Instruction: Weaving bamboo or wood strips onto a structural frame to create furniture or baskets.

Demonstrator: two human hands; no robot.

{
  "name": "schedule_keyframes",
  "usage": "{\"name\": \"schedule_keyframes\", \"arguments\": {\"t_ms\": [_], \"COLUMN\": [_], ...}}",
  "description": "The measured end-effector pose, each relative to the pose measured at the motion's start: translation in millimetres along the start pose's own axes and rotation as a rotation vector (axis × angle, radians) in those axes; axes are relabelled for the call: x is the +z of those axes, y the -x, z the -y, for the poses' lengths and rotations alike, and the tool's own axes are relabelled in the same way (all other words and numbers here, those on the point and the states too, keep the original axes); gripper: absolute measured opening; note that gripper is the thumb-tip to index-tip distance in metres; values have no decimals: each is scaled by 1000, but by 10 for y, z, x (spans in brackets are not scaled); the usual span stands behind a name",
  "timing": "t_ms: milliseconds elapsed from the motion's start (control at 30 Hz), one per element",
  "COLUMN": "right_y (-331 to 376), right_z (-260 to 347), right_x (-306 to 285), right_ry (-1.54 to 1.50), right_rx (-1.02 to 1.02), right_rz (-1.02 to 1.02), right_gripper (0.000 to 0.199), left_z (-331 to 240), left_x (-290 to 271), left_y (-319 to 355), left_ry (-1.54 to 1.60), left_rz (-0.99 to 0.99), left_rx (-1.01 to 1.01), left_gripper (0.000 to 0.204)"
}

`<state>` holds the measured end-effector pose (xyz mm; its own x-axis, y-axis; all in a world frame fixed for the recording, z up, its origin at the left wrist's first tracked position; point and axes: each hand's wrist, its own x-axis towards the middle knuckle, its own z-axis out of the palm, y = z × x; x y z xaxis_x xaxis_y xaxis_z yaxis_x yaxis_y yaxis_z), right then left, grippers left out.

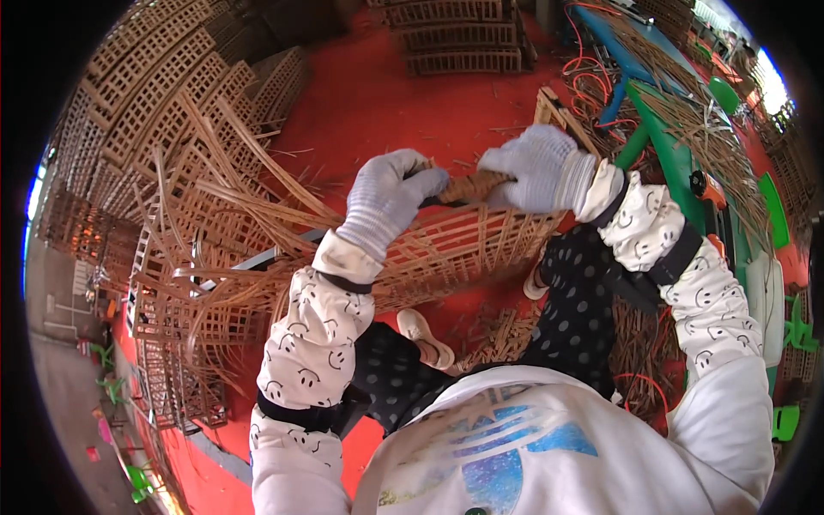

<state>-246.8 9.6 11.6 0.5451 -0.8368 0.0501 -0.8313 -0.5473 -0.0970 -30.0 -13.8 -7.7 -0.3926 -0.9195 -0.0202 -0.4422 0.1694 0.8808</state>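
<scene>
Both hands wear pale grey knit gloves. My left hand is closed with thumb and fingers pinching one end of a short bundle of brown woody strips. At the other end my right hand has its fingers closed round the same bundle; the fingertips are partly hidden. Just below the hands, in front of my legs, lies a woven lattice panel of brown strips. Its left side runs into a tangle of long loose strips. A dark bar shows behind the bundle between my hands.
Stacked lattice panels rise at the left, with more crates at the back. On the right, a green table carries scattered strips, and an orange-and-black tool sits by its edge. Orange hose coils nearby. Offcuts litter the red floor by my feet.
</scene>
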Motion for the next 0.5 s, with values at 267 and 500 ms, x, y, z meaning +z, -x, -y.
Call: {"name": "schedule_keyframes", "arguments": {"t_ms": [267, 500], "right_y": [402, 1856], "right_z": [-578, -1099], "right_x": [210, 67], "right_ry": [-22, 84], "right_rx": [154, 588], "right_rz": [-193, -684], "right_gripper": [33, 30], "left_z": [-249, -396], "left_x": [496, 524], "left_y": [-405, -372], "left_ry": [-206, -79], "left_rz": [-15, 148], "left_rx": [18, -28], "left_gripper": [27, 19]}}
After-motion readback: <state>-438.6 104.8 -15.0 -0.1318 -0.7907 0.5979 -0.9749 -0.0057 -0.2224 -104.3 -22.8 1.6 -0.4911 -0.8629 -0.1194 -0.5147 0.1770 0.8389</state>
